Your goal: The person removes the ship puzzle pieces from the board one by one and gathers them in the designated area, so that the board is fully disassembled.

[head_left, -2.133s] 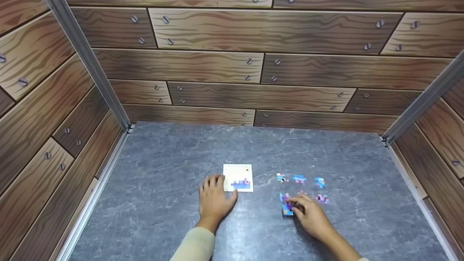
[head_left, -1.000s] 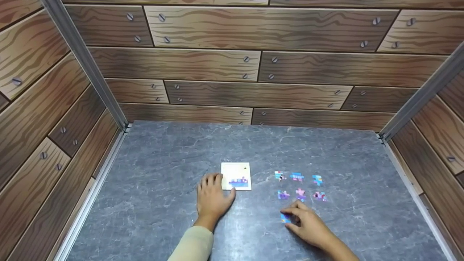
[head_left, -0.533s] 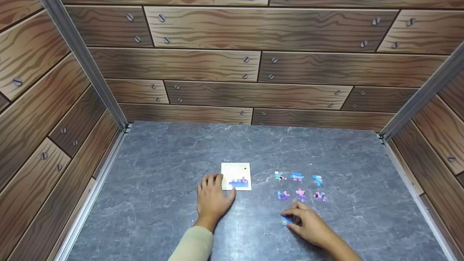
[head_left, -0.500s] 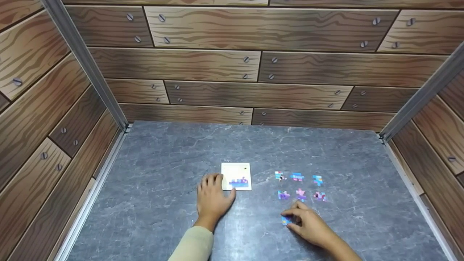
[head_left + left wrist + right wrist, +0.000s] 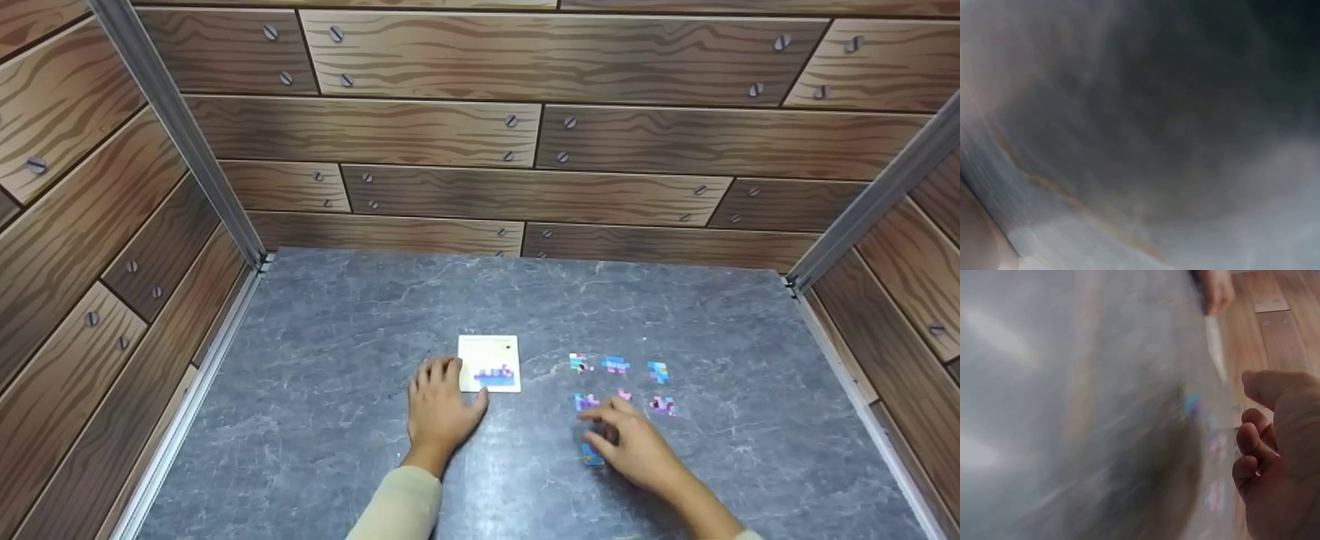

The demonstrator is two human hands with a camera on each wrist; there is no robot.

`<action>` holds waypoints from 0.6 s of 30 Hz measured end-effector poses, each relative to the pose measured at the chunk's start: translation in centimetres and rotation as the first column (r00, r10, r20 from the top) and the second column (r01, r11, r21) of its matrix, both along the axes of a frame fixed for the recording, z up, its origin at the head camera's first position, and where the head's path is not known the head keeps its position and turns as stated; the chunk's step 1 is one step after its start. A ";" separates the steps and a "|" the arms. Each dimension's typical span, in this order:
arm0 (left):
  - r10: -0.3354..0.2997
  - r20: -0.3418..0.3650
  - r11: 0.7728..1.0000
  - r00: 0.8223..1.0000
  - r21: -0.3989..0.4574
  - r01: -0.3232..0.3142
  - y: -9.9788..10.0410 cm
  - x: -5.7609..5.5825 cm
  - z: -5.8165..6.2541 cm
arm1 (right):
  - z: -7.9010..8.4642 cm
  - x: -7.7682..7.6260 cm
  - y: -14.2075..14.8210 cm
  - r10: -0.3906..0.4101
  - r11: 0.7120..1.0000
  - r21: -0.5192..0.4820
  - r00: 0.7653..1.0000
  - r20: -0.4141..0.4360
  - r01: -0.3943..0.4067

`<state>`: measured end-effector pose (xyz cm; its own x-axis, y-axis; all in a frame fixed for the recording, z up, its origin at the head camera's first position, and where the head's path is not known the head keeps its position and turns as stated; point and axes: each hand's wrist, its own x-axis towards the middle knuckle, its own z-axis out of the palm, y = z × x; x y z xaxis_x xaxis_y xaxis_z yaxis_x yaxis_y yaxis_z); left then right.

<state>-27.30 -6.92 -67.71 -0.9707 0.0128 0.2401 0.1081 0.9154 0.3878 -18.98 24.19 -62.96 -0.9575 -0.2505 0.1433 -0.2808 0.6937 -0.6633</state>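
Observation:
My left hand lies spread on the table, its fingertips and thumb at the left and lower edges of a white square card printed with a purple and blue picture. My right hand hovers over jigsaw pieces with thumb and fingers apart, nothing between them; the right wrist view shows the same gap. Below its thumb lies a blue jigsaw piece. Just beyond the fingertips is a purple-blue jigsaw piece, and a pink jigsaw piece is partly hidden behind the fingers.
Other jigsaw pieces lie farther back: a multicoloured one, a blue and pink one and a blue one. A pink and red piece is at the right. Wood-patterned walls enclose the grey marbled table.
My right hand brought the blue piece nearer the front edge, apart from the purple-blue piece, held it there, then let go and rose slightly away. My left hand stayed at the card.

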 end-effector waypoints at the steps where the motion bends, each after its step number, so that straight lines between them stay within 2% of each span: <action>1: 0.000 0.005 1.000 1.000 -0.002 0.000 0.0 0.0 0.0 | 0.4 -0.4 -0.5 -0.007 1.000 0.001 1.000 0.002 0.007; 9: 0.004 0.004 1.000 1.000 -0.013 -0.004 -0.1 -0.1 0.0 | 2.5 -4.0 -5.1 0.031 1.000 -0.003 0.999 0.036 -0.031; 13: 0.004 -0.006 1.000 1.000 -0.024 -0.004 0.0 -0.1 0.1 | 2.4 -6.1 -7.5 0.007 1.000 -0.014 0.999 0.035 -0.007; 18: 0.007 -0.031 0.999 1.000 -0.038 -0.009 0.1 -0.1 0.2 | 1.3 -8.3 -9.9 0.007 1.000 -0.014 1.000 -0.003 -0.007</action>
